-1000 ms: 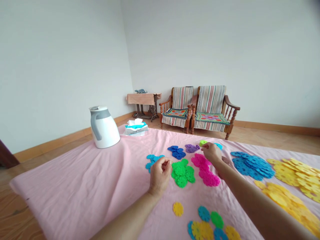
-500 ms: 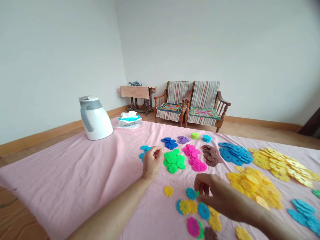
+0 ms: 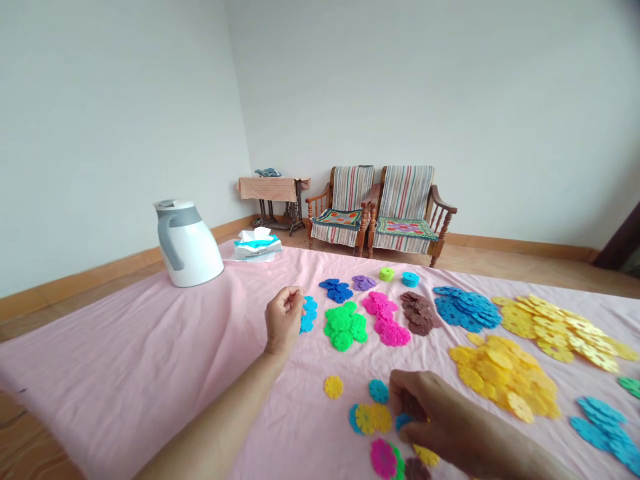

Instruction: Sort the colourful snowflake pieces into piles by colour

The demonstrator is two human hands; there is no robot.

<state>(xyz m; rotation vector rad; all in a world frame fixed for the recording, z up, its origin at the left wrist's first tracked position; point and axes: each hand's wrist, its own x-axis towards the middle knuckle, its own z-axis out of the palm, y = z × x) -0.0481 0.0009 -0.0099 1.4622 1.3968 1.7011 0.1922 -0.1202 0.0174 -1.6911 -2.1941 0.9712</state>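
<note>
My left hand [image 3: 284, 319] is closed in a pinch beside a small pile of light-blue notched plastic discs [image 3: 308, 315]; whatever its fingertips hold, if anything, cannot be made out. Lower right, my right hand [image 3: 425, 407] curls its thumb and fingers around a blue disc [image 3: 403, 421] among loose pieces on the cloth, partly covering it. Around it lie another blue disc [image 3: 379, 391], overlapping yellow discs [image 3: 374, 419] and a pink disc [image 3: 383, 458] over a green one. A single yellow disc [image 3: 333, 387] lies between the hands. Green discs [image 3: 345, 325] are heaped right of my left hand.
Across the pink cloth [image 3: 200, 367] are piles of pink [image 3: 385, 320], brown [image 3: 419, 313], blue [image 3: 467, 308] and yellow discs [image 3: 505, 377]. A white jug [image 3: 193, 250] and a tissue box [image 3: 259, 247] stand at the back left. Two wooden chairs [image 3: 405, 227] are beyond.
My left hand has moved left from beside the green heap to the light-blue pile. My right hand has come down over the blue disc. The view has shifted slightly.
</note>
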